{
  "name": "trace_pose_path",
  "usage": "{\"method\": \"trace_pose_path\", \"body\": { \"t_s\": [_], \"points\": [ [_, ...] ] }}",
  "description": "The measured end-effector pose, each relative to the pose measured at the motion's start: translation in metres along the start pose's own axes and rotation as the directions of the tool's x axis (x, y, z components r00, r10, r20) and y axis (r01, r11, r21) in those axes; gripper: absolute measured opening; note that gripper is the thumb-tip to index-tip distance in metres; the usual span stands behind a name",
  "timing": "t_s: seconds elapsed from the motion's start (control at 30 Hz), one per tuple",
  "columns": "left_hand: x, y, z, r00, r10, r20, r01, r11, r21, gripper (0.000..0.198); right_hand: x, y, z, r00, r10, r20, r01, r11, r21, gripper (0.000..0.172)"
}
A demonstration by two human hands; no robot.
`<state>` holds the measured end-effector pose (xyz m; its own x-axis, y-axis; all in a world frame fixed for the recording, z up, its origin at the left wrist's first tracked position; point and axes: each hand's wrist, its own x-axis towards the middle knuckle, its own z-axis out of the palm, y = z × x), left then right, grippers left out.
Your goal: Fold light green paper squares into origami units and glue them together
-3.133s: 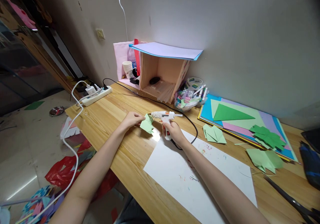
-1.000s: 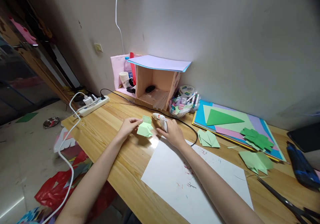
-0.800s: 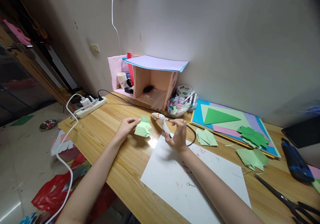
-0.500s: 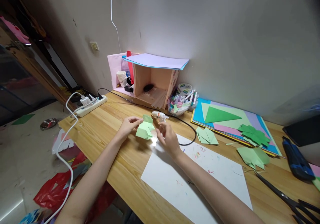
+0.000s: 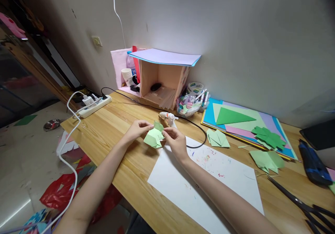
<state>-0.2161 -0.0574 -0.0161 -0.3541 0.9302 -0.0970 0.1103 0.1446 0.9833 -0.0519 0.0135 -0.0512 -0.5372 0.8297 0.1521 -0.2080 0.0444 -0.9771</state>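
A folded light green paper piece is held up over the wooden table between both hands. My left hand pinches its upper left edge between thumb and fingers. On its right side, my right hand is closed with thumb and fingertips on the paper's edge. Just behind the paper lies a white glue gun, partly hidden, with a black cord running from it. Beneath my right hand and forearm is a white sheet marked with coloured specks.
Folded green papers lie right of the hands, near stacked coloured sheets. Black scissors and a blue-black cutter are at far right. A cardboard box, a bowl of scraps and a power strip stand behind.
My right hand has closed onto the right edge of the green paper, where it was loosely apart before. The view has shifted slightly; the left hand keeps its pinch.
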Motion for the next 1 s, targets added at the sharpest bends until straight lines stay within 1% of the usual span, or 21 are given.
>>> {"method": "trace_pose_path", "body": {
  "t_s": [0.07, 0.17, 0.23, 0.3, 0.37, 0.43, 0.5, 0.53, 0.6, 0.67, 0.73, 0.83, 0.9, 1.0],
  "points": [
    [0.001, -0.001, 0.001, 1.0, -0.023, 0.009, 0.024, 0.999, -0.037, 0.035, 0.0, 0.0, 0.0, 1.0, -0.012, -0.018, 0.012, 1.0, -0.004, 0.026],
    [0.001, -0.001, 0.001, 0.989, -0.128, 0.071, 0.137, 0.982, -0.128, 0.042, -0.001, 0.0, -0.002, 0.995, -0.061, -0.08, 0.057, 0.997, -0.055, 0.026],
    [0.0, 0.0, -0.001, 0.965, -0.215, 0.153, 0.238, 0.959, -0.156, 0.045, -0.001, 0.0, -0.004, 0.988, -0.104, -0.118, 0.09, 0.989, -0.118, 0.025],
    [-0.004, 0.003, -0.004, 0.926, -0.279, 0.252, 0.32, 0.938, -0.136, 0.044, -0.001, 0.001, -0.005, 0.98, -0.153, -0.128, 0.126, 0.972, -0.198, 0.023],
    [-0.008, 0.007, -0.006, 0.888, -0.301, 0.348, 0.359, 0.926, -0.115, 0.04, -0.002, 0.001, -0.007, 0.971, -0.211, -0.109, 0.174, 0.945, -0.277, 0.02],
    [-0.011, 0.01, -0.008, 0.872, -0.28, 0.401, 0.352, 0.929, -0.116, 0.033, -0.002, -0.001, -0.008, 0.956, -0.286, -0.071, 0.245, 0.907, -0.342, 0.017],
    [-0.011, 0.011, -0.009, 0.877, -0.253, 0.409, 0.328, 0.937, -0.124, 0.026, -0.001, -0.004, -0.01, 0.924, -0.381, -0.018, 0.342, 0.848, -0.405, 0.016],
    [-0.011, 0.01, -0.009, 0.88, -0.246, 0.406, 0.319, 0.94, -0.123, 0.025, -0.001, -0.005, -0.011, 0.901, -0.433, 0.019, 0.397, 0.806, -0.439, 0.016],
    [-0.009, 0.008, -0.01, 0.886, -0.241, 0.396, 0.31, 0.943, -0.12, 0.022, 0.001, -0.006, -0.013, 0.845, -0.523, 0.114, 0.503, 0.702, -0.505, 0.018],
    [-0.007, 0.006, -0.011, 0.893, -0.244, 0.379, 0.309, 0.943, -0.122, 0.02, 0.004, -0.005, -0.016, 0.789, -0.58, 0.203, 0.579, 0.59, -0.563, 0.019],
    [-0.006, 0.004, -0.012, 0.898, -0.26, 0.354, 0.32, 0.94, -0.121, 0.022, 0.006, -0.003, -0.019, 0.744, -0.614, 0.264, 0.623, 0.496, -0.605, 0.02],
    [-0.005, 0.002, -0.015, 0.904, -0.287, 0.317, 0.338, 0.934, -0.118, 0.029, 0.009, 0.0, -0.021, 0.693, -0.64, 0.332, 0.664, 0.388, -0.639, 0.019],
    [-0.005, 0.001, -0.016, 0.908, -0.286, 0.306, 0.336, 0.934, -0.124, 0.032, 0.01, 0.0, -0.022, 0.669, -0.643, 0.374, 0.685, 0.336, -0.647, 0.019],
    [-0.004, 0.0, -0.017, 0.914, -0.265, 0.308, 0.318, 0.938, -0.136, 0.035, 0.01, -0.001, -0.023, 0.645, -0.637, 0.422, 0.701, 0.273, -0.659, 0.019]
  ]
}}
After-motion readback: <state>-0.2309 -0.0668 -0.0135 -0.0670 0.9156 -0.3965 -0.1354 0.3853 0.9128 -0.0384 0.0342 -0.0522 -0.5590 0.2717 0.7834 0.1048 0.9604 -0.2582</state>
